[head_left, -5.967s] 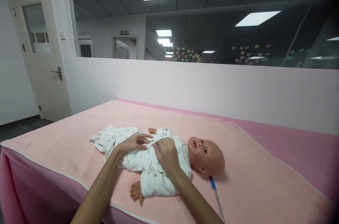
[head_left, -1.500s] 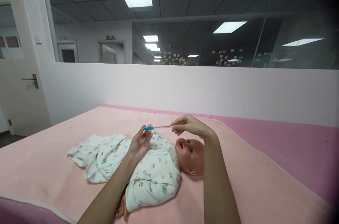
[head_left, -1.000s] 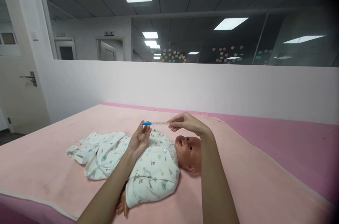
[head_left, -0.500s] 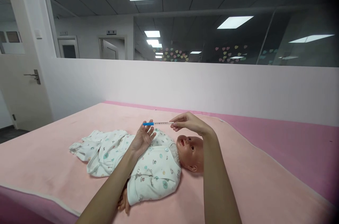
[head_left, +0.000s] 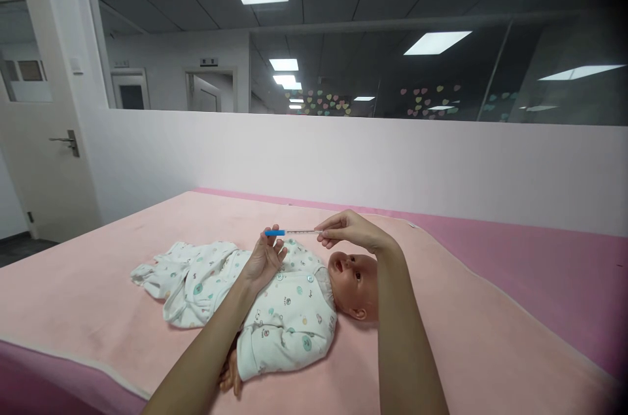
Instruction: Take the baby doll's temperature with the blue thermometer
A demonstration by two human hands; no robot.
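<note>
A baby doll [head_left: 356, 279] in a white patterned romper [head_left: 282, 310] lies on its back on a pink blanket [head_left: 466, 336], head to the right. Both hands hold a thin glass thermometer [head_left: 294, 232] with a blue end level above the doll's chest. My right hand [head_left: 350, 232] pinches its right end. My left hand [head_left: 265, 258] touches the blue end with its fingertips, palm up.
The blanket covers a wide table with a darker pink cover [head_left: 554, 271] showing at the right. A white half wall [head_left: 343, 160] with glass above runs behind. A white door [head_left: 34, 140] stands at the left.
Six seconds ago both hands lay on the doll's romper and the thermometer lay beside its head. In the last second the hands and raised thermometer have barely shifted.
</note>
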